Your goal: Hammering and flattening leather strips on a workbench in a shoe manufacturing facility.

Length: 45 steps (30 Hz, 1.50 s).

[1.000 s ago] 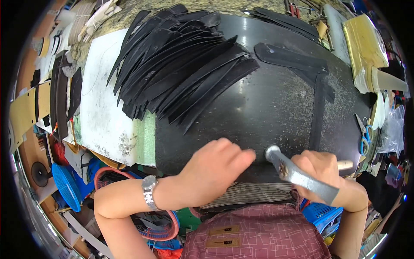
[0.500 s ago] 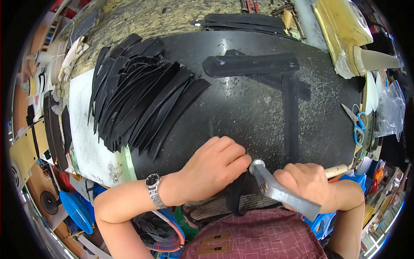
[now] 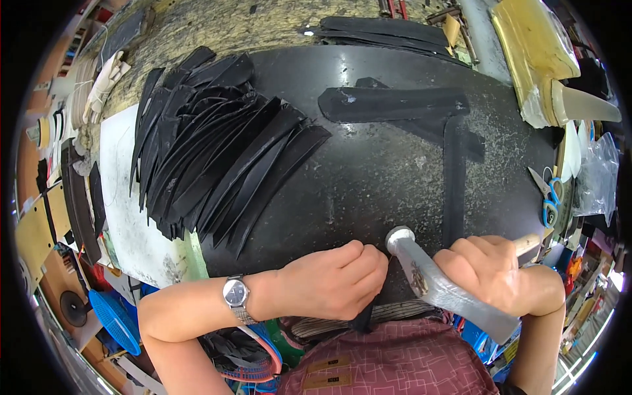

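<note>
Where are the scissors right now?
In the head view, the blue-handled scissors lie at the right edge of the black work slab, beside clear plastic bags and above the right hand gripping the hammer.

The left hand (image 3: 332, 286), a wristwatch (image 3: 235, 293) on its wrist, presses a narrow black strip (image 3: 368, 309) against the near edge of the dark round desk (image 3: 368, 178). The right hand (image 3: 494, 273) grips a metal hammer (image 3: 428, 280) by its wooden handle, the round face resting on the desk just beside the left fingertips. A fanned pile of black curved pieces (image 3: 210, 158) lies to the left, a long black piece (image 3: 395, 103) farther back, and blue-handled scissors (image 3: 546, 197) at the right rim.
</note>
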Each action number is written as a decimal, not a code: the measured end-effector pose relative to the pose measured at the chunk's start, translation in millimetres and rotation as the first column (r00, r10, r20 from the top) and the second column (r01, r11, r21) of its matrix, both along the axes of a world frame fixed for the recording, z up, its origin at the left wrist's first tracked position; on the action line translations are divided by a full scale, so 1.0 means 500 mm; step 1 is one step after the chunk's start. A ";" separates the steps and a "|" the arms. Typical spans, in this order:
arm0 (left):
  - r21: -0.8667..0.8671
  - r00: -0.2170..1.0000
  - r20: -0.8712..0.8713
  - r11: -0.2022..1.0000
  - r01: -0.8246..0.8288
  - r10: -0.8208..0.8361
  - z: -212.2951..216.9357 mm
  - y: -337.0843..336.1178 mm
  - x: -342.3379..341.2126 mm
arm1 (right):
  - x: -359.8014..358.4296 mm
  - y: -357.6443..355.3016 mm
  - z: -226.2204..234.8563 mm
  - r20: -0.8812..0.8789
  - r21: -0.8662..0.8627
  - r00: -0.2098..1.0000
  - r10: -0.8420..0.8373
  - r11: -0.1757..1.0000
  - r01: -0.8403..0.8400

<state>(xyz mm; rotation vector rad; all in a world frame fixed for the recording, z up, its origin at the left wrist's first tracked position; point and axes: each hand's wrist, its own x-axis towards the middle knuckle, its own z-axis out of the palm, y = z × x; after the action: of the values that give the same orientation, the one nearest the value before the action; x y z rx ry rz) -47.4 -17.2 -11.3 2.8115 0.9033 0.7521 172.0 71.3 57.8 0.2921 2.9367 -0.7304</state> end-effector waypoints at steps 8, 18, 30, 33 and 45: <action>-0.034 0.996 -0.035 0.996 -0.084 0.083 0.005 -0.022 0.004 | 0.002 -0.002 -0.003 -0.077 -0.066 0.994 0.080 0.994 -0.085; -0.224 0.949 0.150 0.944 -0.241 0.278 -0.005 -0.055 -0.004 | -0.011 -0.011 -0.006 -0.188 -0.128 0.969 0.161 0.974 -0.186; -0.215 0.948 0.037 0.929 -0.302 0.317 0.010 -0.069 0.014 | -0.035 0.005 0.007 -0.318 -0.200 0.924 0.212 0.938 -0.284; -0.159 0.948 0.004 0.937 -0.312 0.317 0.007 -0.070 0.018 | -0.039 0.012 0.009 -0.348 -0.216 0.911 0.221 0.927 -0.307; -0.269 0.763 0.120 0.760 -0.591 0.636 0.004 -0.121 0.046 | -0.034 -0.009 -0.009 -0.424 -0.275 0.865 0.267 0.873 -0.404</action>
<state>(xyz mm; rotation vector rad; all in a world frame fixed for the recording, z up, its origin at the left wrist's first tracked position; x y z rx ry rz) -24.3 -77.8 -9.2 2.1725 1.7846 0.9133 154.8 66.8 53.5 -0.4431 2.9672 -1.3566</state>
